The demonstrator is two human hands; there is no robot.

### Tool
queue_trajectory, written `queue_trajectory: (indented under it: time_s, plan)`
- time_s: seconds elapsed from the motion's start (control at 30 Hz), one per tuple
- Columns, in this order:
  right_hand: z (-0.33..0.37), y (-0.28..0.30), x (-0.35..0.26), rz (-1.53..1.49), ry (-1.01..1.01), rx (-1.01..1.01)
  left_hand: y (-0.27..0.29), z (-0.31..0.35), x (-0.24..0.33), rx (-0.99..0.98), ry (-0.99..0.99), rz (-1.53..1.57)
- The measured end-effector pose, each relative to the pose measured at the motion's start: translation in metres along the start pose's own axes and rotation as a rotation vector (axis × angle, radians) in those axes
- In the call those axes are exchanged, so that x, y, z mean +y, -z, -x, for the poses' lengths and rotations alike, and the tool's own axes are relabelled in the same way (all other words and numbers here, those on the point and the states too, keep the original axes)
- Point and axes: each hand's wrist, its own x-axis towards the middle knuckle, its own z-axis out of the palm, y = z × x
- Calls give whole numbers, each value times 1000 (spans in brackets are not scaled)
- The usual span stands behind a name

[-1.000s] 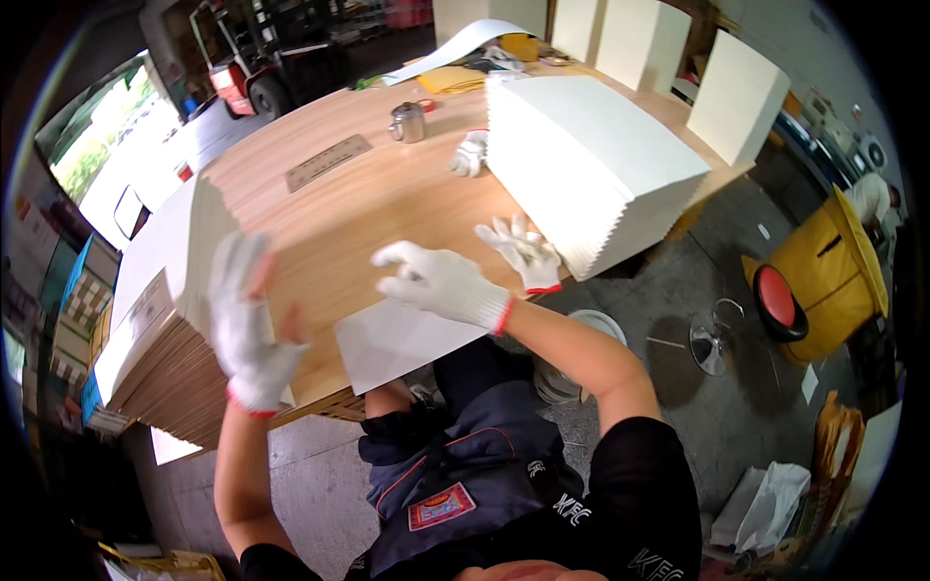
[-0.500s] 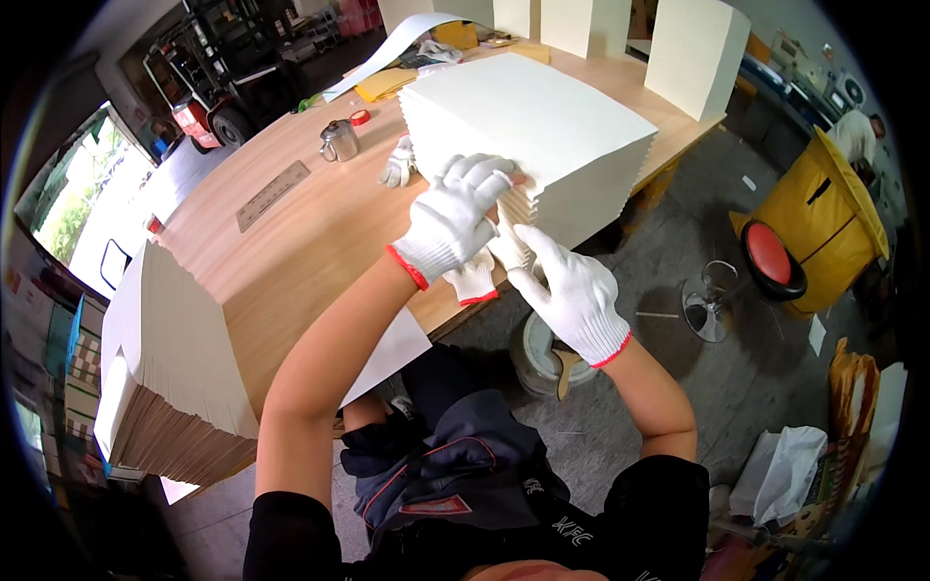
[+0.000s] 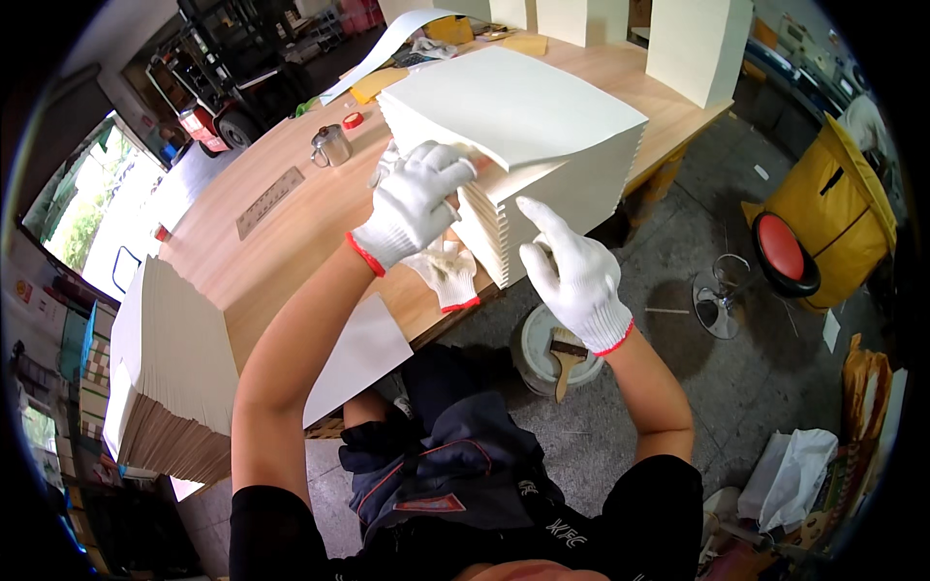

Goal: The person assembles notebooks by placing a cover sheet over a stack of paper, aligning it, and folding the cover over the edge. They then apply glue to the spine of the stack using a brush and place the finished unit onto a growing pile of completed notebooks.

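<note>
My left hand [image 3: 411,201], in a white knitted glove with a red cuff, is closed at the near left edge of a tall stack of white sheets [image 3: 572,208]. It grips the top sheet [image 3: 518,97], whose near edge bows up above the layers below. My right hand [image 3: 573,276], gloved the same way, hangs off the stack's near corner with index finger and thumb apart, holding nothing I can see. A spare white glove [image 3: 446,271] lies on the table under my left hand, beside the stack.
The wooden table [image 3: 262,281] carries a metal mug [image 3: 331,146], a red tape roll [image 3: 353,120], a steel ruler [image 3: 270,203] and another paper stack [image 3: 179,358] at left. Below its edge stands a bucket [image 3: 538,353] with a brush [image 3: 566,363] across it. A red-seated stool [image 3: 780,254] is at right.
My left hand has moved left and slightly down, and the top sheet's near edge now stands raised. My right hand has come away from the stack's corner.
</note>
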Motion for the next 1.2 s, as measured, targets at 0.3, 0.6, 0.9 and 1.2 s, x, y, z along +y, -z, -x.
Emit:
queue_trajectory:
  time_s: [0.3,0.6,0.9,1.2]
  plan:
    - [-33,-11,14,381,-37,-186,-1,-46,-62,-505,963,2007]
    - [-68,72,152,664,-627,-290,-19,-65,-8,293,1293,1641]
    - [-39,2,3,-1163,-984,-399,81,130,-89,401,1301,1539]
    - [-14,-203,-35,-822,-669,-952,96,352,-66,565,1213,943]
